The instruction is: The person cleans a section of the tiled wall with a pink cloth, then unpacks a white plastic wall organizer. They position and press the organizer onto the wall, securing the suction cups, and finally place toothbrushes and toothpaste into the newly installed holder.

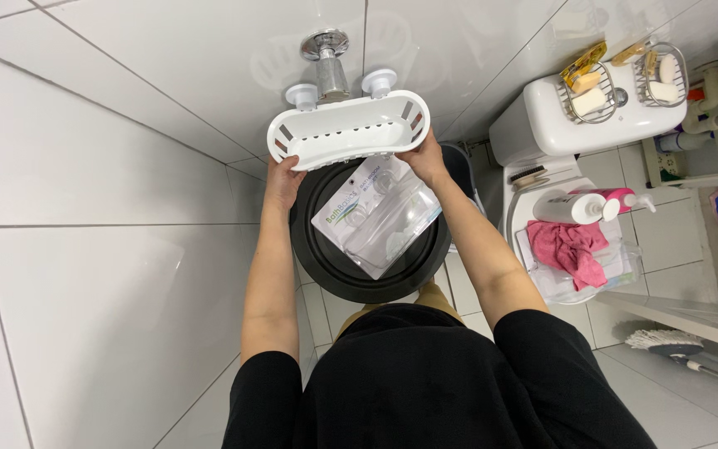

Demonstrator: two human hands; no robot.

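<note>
Upper centre of the frame: the white suction-cup caddy is held up against the tiled wall, long axis running left to right with a slight upward tilt toward the right. The left hand clamps its lower-left end, the right hand its lower-right end, fingers curled on the rim, both equally close. Its two suction cups point at the wall, flanking the chrome fitting. Below, a black bin holds clear packaging.

One white caddy, two suction cups, one black bin.
</note>
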